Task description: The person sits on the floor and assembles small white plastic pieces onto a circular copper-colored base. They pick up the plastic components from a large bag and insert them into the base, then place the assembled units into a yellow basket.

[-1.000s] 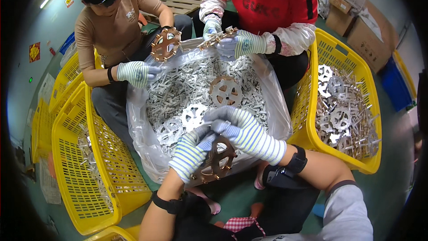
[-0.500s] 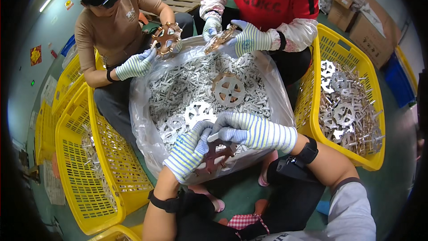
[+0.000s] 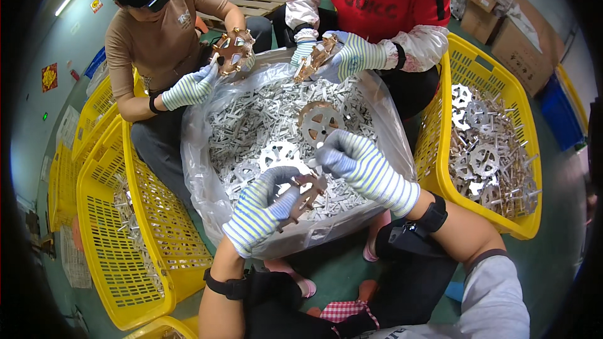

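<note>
My left hand (image 3: 260, 208), in a striped glove, grips a copper-coloured slotted metal disc (image 3: 306, 199) tilted over the near side of a plastic-lined bin (image 3: 394, 150). To its right, my right hand (image 3: 377, 172) is closed in a pinch, apart from the disc. A small silver metal strip (image 3: 312, 163) shows at its fingertips, partly hidden. Beneath both hands lies a heap of small silver strips (image 3: 251, 119). On this heap rest a disc with a copper-coloured edge (image 3: 323, 127) and a bright silver slotted disc (image 3: 277, 156).
Across the bin, two gloved co-workers each hold a copper-coloured disc, one at left (image 3: 232, 50) and one at right (image 3: 314, 58). A yellow basket (image 3: 443, 150) with discs and strips stands on the right. More yellow baskets (image 3: 166, 207) line the left side.
My hands have moved apart; the right went up and rightward from the disc. The left has tilted the disc, which shows more fully. Both co-workers' discs have turned slightly.
</note>
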`<state>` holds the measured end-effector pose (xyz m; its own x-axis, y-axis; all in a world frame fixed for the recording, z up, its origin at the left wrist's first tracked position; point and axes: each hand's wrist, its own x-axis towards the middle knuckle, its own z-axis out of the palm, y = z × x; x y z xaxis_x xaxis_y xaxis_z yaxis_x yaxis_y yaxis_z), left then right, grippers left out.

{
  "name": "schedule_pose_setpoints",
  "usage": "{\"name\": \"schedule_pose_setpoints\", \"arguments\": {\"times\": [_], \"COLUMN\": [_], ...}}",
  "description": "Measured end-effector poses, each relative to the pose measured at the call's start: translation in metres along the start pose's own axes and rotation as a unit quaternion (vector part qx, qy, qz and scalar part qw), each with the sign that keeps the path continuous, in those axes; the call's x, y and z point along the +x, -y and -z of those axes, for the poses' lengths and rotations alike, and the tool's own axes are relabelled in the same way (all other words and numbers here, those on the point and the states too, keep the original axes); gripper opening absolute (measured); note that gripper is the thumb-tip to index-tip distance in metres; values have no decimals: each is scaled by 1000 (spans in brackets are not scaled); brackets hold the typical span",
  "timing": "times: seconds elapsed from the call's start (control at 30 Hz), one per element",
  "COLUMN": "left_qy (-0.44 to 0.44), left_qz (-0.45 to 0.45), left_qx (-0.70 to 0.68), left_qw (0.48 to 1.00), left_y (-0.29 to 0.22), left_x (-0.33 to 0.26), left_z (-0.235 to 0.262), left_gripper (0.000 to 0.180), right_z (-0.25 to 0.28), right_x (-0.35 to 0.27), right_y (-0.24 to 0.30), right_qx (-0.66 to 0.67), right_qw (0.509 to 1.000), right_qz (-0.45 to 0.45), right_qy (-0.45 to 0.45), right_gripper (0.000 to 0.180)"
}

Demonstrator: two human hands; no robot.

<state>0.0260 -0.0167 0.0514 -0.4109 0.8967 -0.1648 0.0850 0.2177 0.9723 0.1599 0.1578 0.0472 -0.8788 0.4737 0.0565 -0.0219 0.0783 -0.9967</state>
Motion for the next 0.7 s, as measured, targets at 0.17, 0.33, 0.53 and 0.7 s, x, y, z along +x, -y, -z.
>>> {"name": "schedule_pose_setpoints", "arguments": {"times": [0.17,0.33,0.53,0.7], "left_qy": [1,4,-38,-23], "left_qz": [-33,-101,-89,-75], "left_qx": [-50,158,189,188], "left_qw": [998,982,977,979], "left_y": [-9,2,-5,-3], "left_x": [-6,-2,-6,-6], "left_z": [-7,-5,4,-2], "left_gripper": [43,33,32,38], "right_z": [-3,-7,5,-6], "right_x": [-4,-5,0,-5], "right_y": [2,8,28,26], "right_qx": [-71,-272,-408,-450], "right_qw": [991,932,849,825], "right_qz": [114,237,336,337], "right_qy": [24,46,-4,56], "right_gripper": [34,27,22,25]}}
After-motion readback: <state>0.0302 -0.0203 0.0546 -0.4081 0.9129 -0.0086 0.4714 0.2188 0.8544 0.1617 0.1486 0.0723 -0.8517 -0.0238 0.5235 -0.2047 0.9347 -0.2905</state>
